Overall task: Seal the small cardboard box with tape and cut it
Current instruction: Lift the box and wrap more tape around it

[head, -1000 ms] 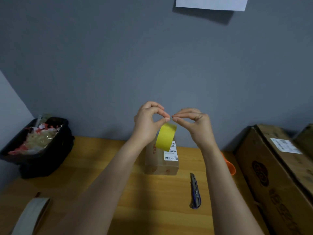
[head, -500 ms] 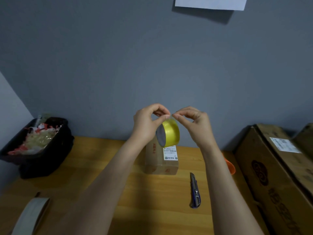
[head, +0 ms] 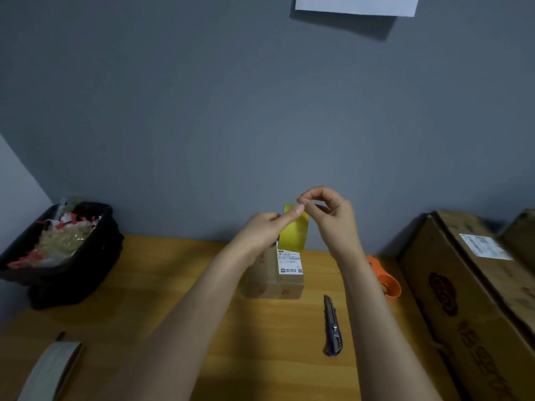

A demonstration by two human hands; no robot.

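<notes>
Both hands hold the yellow tape roll (head: 293, 231) above the small cardboard box (head: 275, 277): the left hand (head: 265, 231) has its grip clamped on the roll, and the right hand (head: 330, 215) has its fingers pinched together at the tape's upper edge. The step is probably finding the free end; next, peel it loose.

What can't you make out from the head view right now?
- Tape end on the yellow roll: hidden by left hand and right hand fingertips.
- Small cardboard box top seam: covered by roll and left wrist.
- Box label text: too small.
- Utility knife blade: extension unclear.
</notes>
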